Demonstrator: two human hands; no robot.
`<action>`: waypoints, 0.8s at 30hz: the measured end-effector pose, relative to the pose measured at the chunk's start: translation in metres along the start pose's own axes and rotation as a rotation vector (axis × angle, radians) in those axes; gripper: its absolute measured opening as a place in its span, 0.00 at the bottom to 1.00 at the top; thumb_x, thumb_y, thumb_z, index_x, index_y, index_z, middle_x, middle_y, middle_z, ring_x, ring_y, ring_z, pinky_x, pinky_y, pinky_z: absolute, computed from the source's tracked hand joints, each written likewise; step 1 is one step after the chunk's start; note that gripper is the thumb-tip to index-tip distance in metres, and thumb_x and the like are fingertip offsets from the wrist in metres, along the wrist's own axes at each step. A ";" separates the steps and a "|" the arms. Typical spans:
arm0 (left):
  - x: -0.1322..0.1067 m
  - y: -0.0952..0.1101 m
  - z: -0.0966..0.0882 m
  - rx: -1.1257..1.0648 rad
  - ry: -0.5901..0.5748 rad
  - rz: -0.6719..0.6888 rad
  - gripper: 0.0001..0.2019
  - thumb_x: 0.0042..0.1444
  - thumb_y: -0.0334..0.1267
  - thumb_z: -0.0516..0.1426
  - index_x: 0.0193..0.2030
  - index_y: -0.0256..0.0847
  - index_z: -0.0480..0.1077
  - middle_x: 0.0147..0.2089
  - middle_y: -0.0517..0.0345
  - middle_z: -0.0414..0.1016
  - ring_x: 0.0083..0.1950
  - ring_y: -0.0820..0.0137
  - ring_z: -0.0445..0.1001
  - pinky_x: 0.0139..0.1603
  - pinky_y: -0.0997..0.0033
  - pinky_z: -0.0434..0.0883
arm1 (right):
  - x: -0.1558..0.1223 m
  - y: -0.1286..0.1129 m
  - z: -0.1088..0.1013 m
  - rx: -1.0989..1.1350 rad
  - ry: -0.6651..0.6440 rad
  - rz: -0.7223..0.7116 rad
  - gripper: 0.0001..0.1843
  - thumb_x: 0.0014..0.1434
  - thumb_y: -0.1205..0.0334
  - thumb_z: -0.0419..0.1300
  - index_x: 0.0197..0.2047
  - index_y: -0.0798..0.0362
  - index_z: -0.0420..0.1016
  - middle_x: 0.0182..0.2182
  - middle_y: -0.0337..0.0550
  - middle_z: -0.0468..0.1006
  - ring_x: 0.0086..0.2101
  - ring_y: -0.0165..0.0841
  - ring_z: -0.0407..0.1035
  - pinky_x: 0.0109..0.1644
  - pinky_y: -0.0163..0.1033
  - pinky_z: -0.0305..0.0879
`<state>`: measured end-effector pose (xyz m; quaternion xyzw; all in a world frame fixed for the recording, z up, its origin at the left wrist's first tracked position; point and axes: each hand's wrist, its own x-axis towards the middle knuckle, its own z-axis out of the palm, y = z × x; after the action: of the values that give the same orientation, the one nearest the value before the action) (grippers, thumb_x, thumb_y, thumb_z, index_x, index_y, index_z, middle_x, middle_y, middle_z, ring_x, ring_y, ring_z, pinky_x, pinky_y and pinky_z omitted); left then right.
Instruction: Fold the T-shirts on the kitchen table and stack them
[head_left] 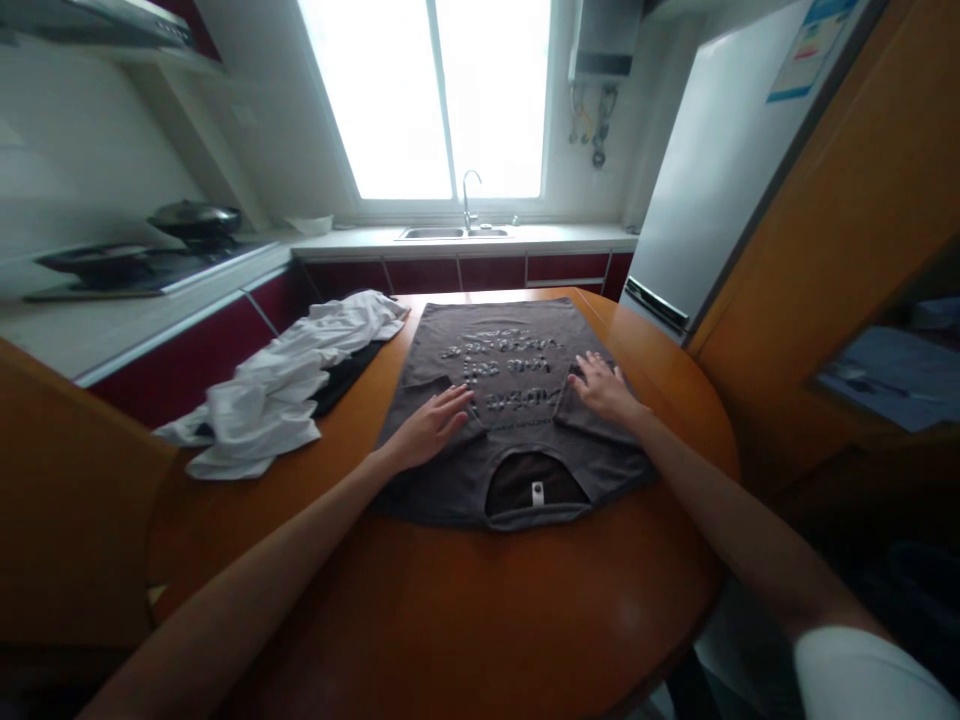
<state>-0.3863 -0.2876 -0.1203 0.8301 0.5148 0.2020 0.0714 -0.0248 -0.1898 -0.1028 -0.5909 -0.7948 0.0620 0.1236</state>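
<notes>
A dark grey T-shirt (442, 495) with raised lettering lies flat on the wooden table (480, 610), its neckline and white label toward me. Both sleeves are folded inward over the lettered front. My left hand (429, 428) rests on the left sleeve, palm down with the fingers stretched out. On the other side, my right hand (602, 388) lies over the right sleeve, fingers spread. Neither hand grips the cloth.
A loose heap of white clothes (262, 400) with a dark garment (345, 378) under it covers the table's left side. Beyond are a stove (172, 268), a sink (435, 233) under the window, and a tall fridge (697, 170) at right.
</notes>
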 end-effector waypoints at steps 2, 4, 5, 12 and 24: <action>0.001 -0.005 -0.003 0.057 0.081 -0.087 0.29 0.72 0.54 0.43 0.71 0.42 0.63 0.75 0.50 0.59 0.77 0.58 0.53 0.75 0.52 0.56 | 0.006 -0.014 0.014 0.011 0.035 0.007 0.37 0.73 0.46 0.40 0.76 0.58 0.49 0.75 0.59 0.45 0.73 0.47 0.38 0.73 0.63 0.39; -0.001 -0.013 -0.004 0.157 0.078 -0.177 0.28 0.71 0.52 0.44 0.72 0.42 0.63 0.75 0.49 0.57 0.78 0.54 0.50 0.75 0.45 0.54 | 0.006 -0.022 0.032 0.002 0.012 0.028 0.38 0.73 0.44 0.40 0.77 0.58 0.47 0.75 0.59 0.44 0.73 0.47 0.37 0.73 0.64 0.39; -0.002 -0.018 -0.003 0.203 0.057 -0.219 0.28 0.71 0.52 0.44 0.72 0.43 0.61 0.76 0.49 0.55 0.78 0.52 0.48 0.74 0.41 0.53 | 0.005 -0.023 0.040 -0.006 -0.012 0.036 0.38 0.73 0.43 0.40 0.77 0.58 0.46 0.75 0.59 0.44 0.73 0.47 0.37 0.72 0.64 0.38; -0.005 -0.038 0.008 0.289 -0.111 -0.340 0.32 0.70 0.58 0.42 0.75 0.48 0.56 0.79 0.48 0.47 0.79 0.50 0.44 0.73 0.34 0.47 | 0.005 -0.014 0.048 0.025 -0.056 0.048 0.40 0.72 0.41 0.37 0.76 0.58 0.48 0.75 0.57 0.46 0.73 0.45 0.38 0.73 0.62 0.37; -0.003 -0.054 -0.008 0.285 -0.010 -0.396 0.34 0.70 0.60 0.40 0.74 0.45 0.58 0.77 0.46 0.51 0.78 0.48 0.48 0.72 0.33 0.50 | 0.014 0.032 0.034 -0.012 0.000 0.242 0.44 0.71 0.39 0.36 0.77 0.64 0.44 0.75 0.62 0.41 0.74 0.47 0.35 0.74 0.60 0.34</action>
<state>-0.4353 -0.2665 -0.1313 0.7155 0.6906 0.1053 -0.0057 -0.0083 -0.1658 -0.1411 -0.6833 -0.7180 0.0719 0.1117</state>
